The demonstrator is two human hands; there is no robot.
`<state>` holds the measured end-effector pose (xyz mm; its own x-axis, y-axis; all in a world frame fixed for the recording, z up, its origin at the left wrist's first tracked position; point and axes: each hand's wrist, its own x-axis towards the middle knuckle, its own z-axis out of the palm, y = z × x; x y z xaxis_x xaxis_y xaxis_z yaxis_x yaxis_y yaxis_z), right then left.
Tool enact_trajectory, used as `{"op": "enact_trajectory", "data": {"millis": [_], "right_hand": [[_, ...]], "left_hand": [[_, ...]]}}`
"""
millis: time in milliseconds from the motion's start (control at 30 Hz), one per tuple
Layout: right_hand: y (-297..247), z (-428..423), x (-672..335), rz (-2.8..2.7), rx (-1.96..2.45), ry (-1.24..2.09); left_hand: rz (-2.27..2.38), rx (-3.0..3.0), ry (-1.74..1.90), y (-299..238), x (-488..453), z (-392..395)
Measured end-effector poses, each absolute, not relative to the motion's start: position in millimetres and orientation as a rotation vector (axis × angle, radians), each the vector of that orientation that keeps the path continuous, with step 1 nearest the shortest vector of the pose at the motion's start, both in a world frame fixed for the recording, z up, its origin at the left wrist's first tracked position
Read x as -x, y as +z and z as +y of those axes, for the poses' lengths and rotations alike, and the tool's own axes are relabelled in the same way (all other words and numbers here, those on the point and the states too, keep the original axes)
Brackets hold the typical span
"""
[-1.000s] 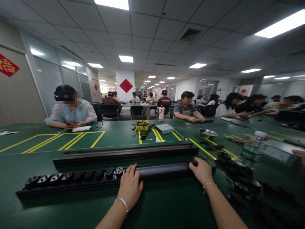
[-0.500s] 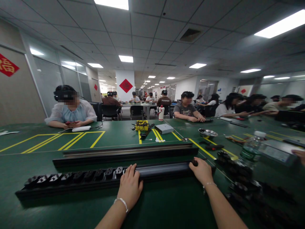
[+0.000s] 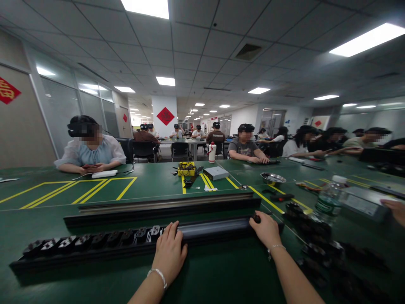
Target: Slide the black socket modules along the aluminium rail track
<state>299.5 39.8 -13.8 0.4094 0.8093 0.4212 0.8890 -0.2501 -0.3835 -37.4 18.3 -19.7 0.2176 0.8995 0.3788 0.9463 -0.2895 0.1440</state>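
A long black channel lies across the green table in front of me. Several small black parts with metal faces sit in a row along its left half; the stretch between my hands shows a smooth grey inside. My left hand straddles the channel near its middle, fingers over the far side and thumb toward me. At the right end, my right hand has its fingers closed around a small dark part, mostly hidden by the fingers. Behind lies a second long black rail, which neither hand touches.
Right of my right hand lies a pile of black parts, beside a water bottle and a grey metal box. Farther back are a steel bowl and a yellow box with cables. Other people sit around; another person's hand shows at right.
The view has shifted slightly, so the table's contents appear a little further left. Both hands keep about the same places on the channel.
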Motion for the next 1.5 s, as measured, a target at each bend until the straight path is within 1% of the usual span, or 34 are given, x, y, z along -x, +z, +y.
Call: {"op": "enact_trajectory", "data": {"millis": [1300, 1500], "right_hand": [[-15.3, 42.2, -304.6, -1.426, 2.08, -0.243], [-18.0, 43.9, -308.6, -1.42, 2.079, -0.202]], "left_hand": [[-1.794, 2.34, -0.602, -20.1, 37.0, 18.3], [-1.784, 2.344, -0.623, -21.1, 37.2, 18.1]]}}
